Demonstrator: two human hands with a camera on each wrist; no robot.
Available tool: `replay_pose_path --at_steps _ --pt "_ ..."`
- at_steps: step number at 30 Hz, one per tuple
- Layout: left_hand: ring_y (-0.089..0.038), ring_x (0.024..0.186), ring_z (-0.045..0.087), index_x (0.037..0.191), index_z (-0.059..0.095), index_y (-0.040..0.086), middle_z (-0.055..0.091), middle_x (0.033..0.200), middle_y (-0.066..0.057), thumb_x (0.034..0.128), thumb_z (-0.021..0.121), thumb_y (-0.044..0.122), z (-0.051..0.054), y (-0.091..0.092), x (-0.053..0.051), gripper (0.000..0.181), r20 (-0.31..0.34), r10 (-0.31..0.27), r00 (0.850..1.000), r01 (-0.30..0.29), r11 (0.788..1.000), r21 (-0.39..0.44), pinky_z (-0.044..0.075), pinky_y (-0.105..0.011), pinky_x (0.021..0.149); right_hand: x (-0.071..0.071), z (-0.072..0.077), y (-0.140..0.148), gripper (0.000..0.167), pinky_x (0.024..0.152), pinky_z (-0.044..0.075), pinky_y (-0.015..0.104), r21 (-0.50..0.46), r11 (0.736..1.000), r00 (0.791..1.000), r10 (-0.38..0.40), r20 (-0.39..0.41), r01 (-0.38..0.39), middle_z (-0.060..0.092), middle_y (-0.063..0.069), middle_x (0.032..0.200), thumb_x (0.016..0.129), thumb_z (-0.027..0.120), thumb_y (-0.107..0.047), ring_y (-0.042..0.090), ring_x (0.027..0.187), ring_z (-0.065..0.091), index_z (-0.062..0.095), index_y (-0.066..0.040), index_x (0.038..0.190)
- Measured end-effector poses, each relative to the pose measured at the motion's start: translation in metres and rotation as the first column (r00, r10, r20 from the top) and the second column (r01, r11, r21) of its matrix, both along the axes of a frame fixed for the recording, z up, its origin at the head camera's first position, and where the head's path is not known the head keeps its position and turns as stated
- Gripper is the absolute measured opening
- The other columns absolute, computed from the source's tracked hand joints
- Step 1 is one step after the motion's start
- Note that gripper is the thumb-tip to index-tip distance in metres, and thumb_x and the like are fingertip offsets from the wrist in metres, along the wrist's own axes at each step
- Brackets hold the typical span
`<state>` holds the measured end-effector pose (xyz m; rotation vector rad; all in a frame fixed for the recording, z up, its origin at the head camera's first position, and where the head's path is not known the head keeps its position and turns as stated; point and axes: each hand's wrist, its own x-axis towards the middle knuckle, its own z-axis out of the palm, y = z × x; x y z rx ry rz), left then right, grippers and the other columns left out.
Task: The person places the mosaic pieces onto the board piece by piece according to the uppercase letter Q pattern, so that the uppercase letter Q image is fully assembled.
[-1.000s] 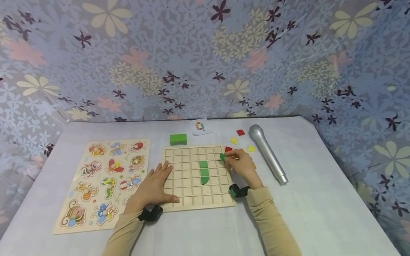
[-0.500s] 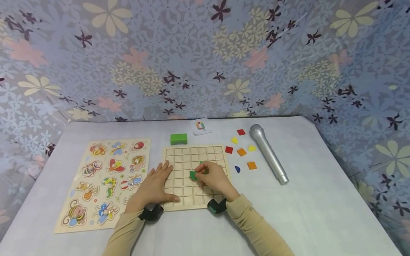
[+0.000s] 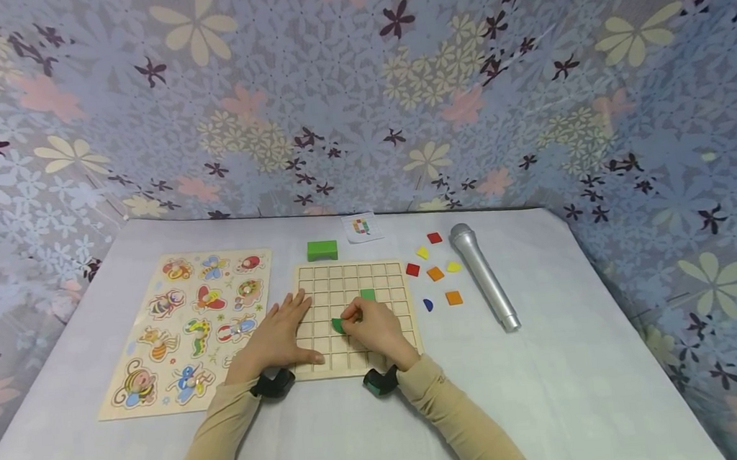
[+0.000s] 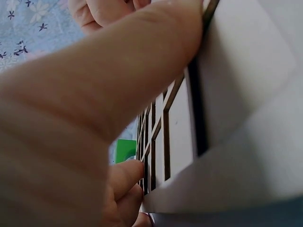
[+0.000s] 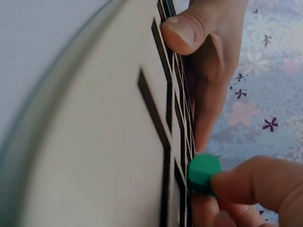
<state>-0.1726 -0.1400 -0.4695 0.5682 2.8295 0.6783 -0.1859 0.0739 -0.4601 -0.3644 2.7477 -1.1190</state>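
Note:
My right hand (image 3: 379, 332) is over the middle of a wooden grid board (image 3: 354, 373). Its thumb and fingers pinch a small green piece (image 3: 337, 325) with a rounded edge, low at the board in the right wrist view. Spread across the board's left edge, my left hand (image 3: 275, 336) rests with its fingers long and the thumb apart, holding nothing. A green square (image 3: 368, 294) shows in the grid just above the right hand. That hand hides the cells below the square.
Right of the board lie loose red (image 3: 413, 270), orange (image 3: 455, 297), yellow (image 3: 454, 267) and blue (image 3: 428, 305) pieces, then a silver microphone (image 3: 486, 278). An insect puzzle (image 3: 219, 356) is at left. Behind the board are a green block (image 3: 322, 251) and a pattern card (image 3: 372, 235).
From the board's right edge, my right hand has carried the green piece left across the grid, then slightly nearer to me. My left hand has stayed in place.

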Motion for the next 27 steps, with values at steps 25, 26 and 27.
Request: replay_pose_path --at_steps 25,26,27 --pt "-0.043 0.148 0.017 0.150 0.030 -0.002 0.020 0.160 -0.022 0.0683 0.081 0.053 0.000 0.000 0.000 0.111 0.002 0.000 1.000 0.000 1.000 -0.010 0.019 -0.060 0.118 -0.017 0.005 0.018 0.013 0.056 0.043 0.019 -0.210 0.978 0.994 0.015 0.112 0.009 0.067 0.007 0.082 0.093 0.064 -0.017 0.008 0.064 0.053 0.070 -0.006 0.098" --pt "-0.043 0.148 0.018 0.150 0.030 -0.002 0.020 0.160 -0.022 0.0682 0.081 0.053 0.000 0.000 -0.001 0.111 0.001 -0.001 1.000 0.001 1.000 -0.012 0.019 -0.060 0.118 -0.020 0.005 0.023 0.014 0.054 0.043 0.018 -0.236 0.971 0.993 0.002 0.119 0.026 0.067 0.009 0.082 0.093 0.063 -0.015 0.008 0.063 0.053 0.069 -0.005 0.098" --pt "-0.043 0.148 0.018 0.150 0.030 -0.002 0.020 0.160 -0.022 0.0682 0.081 0.053 0.000 0.000 -0.001 0.111 0.000 -0.001 1.000 0.001 1.000 -0.013 0.019 -0.060 0.119 -0.023 0.005 0.029 0.014 0.053 0.043 0.018 -0.257 0.965 0.992 -0.016 0.125 0.048 0.067 0.010 0.082 0.094 0.063 -0.015 0.008 0.062 0.054 0.069 -0.004 0.099"
